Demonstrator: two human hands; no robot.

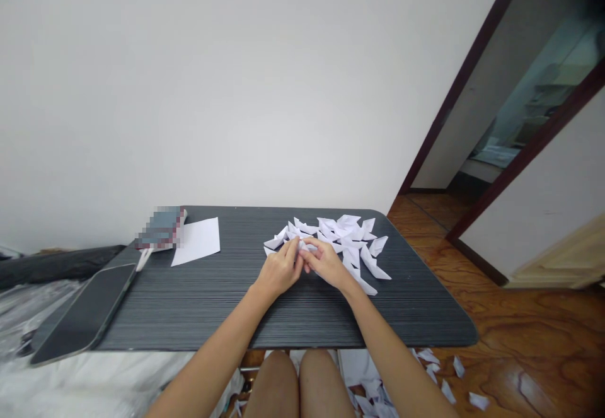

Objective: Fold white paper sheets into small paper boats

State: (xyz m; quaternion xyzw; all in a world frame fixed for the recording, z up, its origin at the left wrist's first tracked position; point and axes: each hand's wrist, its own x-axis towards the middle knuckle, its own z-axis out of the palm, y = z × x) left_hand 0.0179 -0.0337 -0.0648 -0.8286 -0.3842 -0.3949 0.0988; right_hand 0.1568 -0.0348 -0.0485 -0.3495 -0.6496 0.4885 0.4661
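Note:
Near the middle of the dark table, my left hand (280, 270) and my right hand (326, 262) meet with their fingertips pinched together. Between them is a small folded piece of white paper (302, 245), mostly covered by the fingers. Both hands are closed on it. Just behind and to the right lies a loose pile of folded white paper pieces (350, 241), pointed at their ends. Some of the pile is hidden behind my hands.
The table (189, 317) stands against a white wall. At its left lie a blank paper sheet (201, 241), a blurred-out book (163, 227) and a dark tablet (87, 314) over the front edge. More folded papers (449, 393) lie on the wooden floor, near my legs.

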